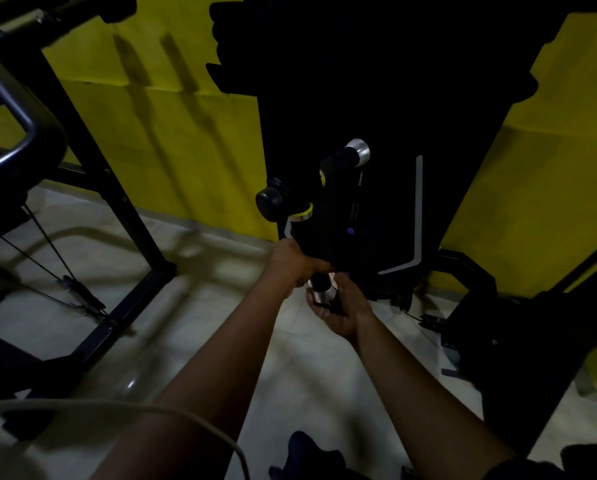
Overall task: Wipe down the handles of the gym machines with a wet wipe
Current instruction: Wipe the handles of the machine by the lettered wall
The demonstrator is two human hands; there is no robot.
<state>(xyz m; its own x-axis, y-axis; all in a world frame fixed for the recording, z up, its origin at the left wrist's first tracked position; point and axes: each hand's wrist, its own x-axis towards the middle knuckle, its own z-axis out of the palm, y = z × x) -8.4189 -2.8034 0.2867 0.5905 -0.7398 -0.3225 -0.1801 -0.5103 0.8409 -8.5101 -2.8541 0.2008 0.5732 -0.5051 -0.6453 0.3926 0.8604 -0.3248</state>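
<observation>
Two grips meet on the lower handle (317, 283) of a black gym machine (376, 209): the left grip (292, 263) is curled round its shaft, and the right grip (342, 306) cups the silver end cap (324, 295) just below. The wet wipe cannot be made out. Step in hand, as judged: wiping this handle. The next move likely calls for reaching to the upper handle (349, 157), well beyond both grips.

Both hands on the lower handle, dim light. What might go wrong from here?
1. No wipe discernible in left hand or right hand gripping the lower handle; coverage may be patchy.
2. Upper handle could get skipped.
3. Floor cables beside the machine: trip risk.
</observation>
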